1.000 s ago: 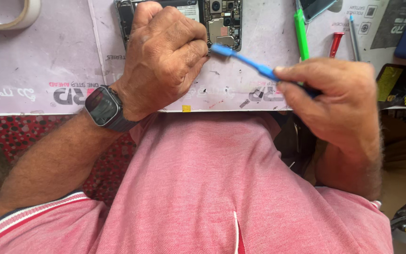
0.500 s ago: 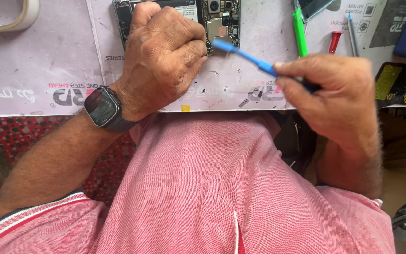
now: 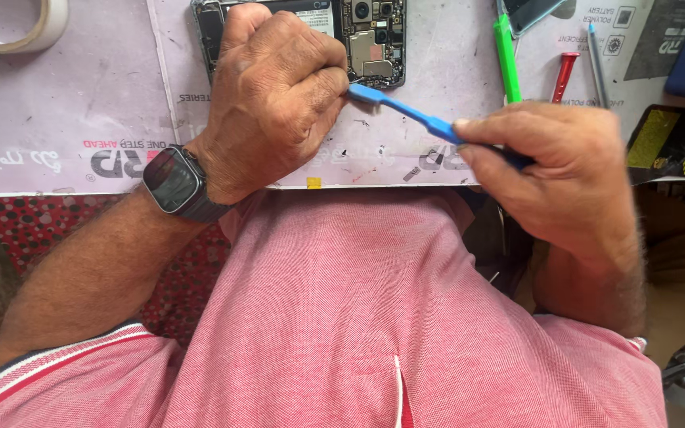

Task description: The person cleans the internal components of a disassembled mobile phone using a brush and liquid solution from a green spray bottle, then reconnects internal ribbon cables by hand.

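Observation:
An opened phone point(image 3: 374, 36) with its circuit board showing lies on the pale work mat point(image 3: 105, 103) at the top centre. My left hand point(image 3: 275, 99), with a dark watch point(image 3: 174, 182) on the wrist, is curled over the phone's left part and holds it down. My right hand point(image 3: 556, 174) grips a thin blue plastic pry tool point(image 3: 406, 111). The tool's flat tip touches my left thumb beside the phone's lower edge. Much of the phone is hidden under my left hand.
A green tool point(image 3: 506, 55), a red-handled tool point(image 3: 562, 75) and a grey pen-like tool point(image 3: 596, 51) lie on the mat at the right. A tape roll point(image 3: 29, 28) sits at the top left. Dark packets point(image 3: 671, 139) lie at the right edge. My pink shirt fills the foreground.
The blue tool's tip has crept slightly leftward and upward against my left thumb. Both hands otherwise hold their places.

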